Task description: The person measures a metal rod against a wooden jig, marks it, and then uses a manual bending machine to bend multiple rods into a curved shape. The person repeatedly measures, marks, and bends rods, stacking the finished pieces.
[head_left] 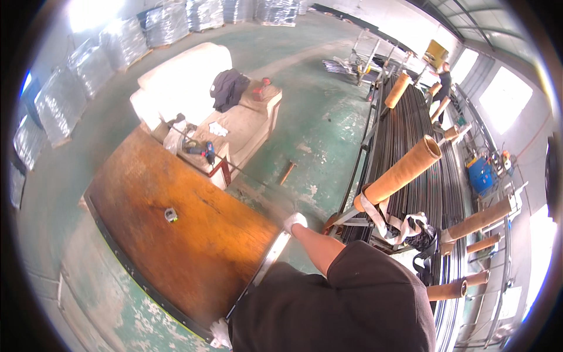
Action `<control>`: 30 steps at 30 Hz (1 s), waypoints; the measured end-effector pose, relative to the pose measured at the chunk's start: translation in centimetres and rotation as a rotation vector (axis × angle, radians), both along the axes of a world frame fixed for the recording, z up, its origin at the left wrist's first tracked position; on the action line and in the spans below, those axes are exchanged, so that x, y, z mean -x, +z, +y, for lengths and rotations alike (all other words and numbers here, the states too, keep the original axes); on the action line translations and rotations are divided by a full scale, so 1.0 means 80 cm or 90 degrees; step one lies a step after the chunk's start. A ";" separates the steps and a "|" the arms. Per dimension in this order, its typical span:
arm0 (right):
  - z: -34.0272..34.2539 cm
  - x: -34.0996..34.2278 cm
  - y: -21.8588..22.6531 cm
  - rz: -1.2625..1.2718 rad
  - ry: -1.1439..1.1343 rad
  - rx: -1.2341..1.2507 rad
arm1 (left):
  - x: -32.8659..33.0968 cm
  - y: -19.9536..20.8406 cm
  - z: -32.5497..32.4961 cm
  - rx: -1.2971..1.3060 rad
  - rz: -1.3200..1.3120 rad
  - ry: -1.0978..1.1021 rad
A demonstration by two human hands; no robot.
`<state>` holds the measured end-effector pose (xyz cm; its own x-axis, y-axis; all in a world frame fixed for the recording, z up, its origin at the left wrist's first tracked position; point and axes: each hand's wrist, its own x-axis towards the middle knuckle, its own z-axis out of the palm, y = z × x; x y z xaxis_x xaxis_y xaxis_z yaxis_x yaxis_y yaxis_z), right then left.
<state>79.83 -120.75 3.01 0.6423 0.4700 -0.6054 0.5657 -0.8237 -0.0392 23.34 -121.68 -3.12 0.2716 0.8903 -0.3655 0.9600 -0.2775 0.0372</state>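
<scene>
My right hand (295, 223), in a white glove, is closed at the far right corner of a wooden tabletop (170, 258). What it grips, if anything, cannot be made out. A thin dark rod (249, 176) slants from the sofa toward this hand and blurs near it. At the tabletop's near corner is my left hand (220, 333), also gloved in white; my dark clothing partly covers it and its fingers are unclear. Along the tabletop's right side, between the hands, runs a pale metal strip (271, 253). A small tape-measure-like object (170, 215) lies on the wood.
Beyond the tabletop stands a beige sofa (249, 126) with a dark garment (229, 89) and a cordless drill (208, 152). To my right, a rack carries long dark bars (413, 129) and brown cardboard tubes (404, 170). Wrapped pallets (61, 105) line the left; a person (444, 88) stands far right.
</scene>
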 end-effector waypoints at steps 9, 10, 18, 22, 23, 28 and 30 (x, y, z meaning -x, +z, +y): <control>0.037 -0.004 -0.074 0.001 0.250 0.069 | 0.061 -0.066 0.021 0.075 -0.041 0.039; 0.019 -0.036 -0.111 0.020 0.224 0.062 | 0.094 -0.091 0.017 0.058 -0.072 -0.089; -0.009 -0.016 -0.073 0.127 -0.320 -0.286 | -0.052 0.126 -0.010 -0.022 -0.103 0.098; -0.005 -0.014 -0.043 0.224 -0.522 -0.334 | -0.055 0.135 -0.016 -0.042 -0.134 0.100; -0.003 -0.016 -0.044 0.217 -0.513 -0.334 | -0.055 0.134 -0.017 -0.037 -0.136 0.103; -0.003 -0.028 -0.061 0.187 -0.468 -0.328 | -0.053 0.120 -0.014 -0.048 -0.130 0.068; -0.002 -0.020 -0.055 0.197 -0.468 -0.326 | -0.051 0.121 -0.016 -0.067 -0.124 0.054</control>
<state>81.44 -120.87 -1.42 0.7283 0.2673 -0.6310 -0.1837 -0.8110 -0.5555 27.45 -122.96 6.56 0.2503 0.9435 -0.2174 0.9577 -0.2084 0.1984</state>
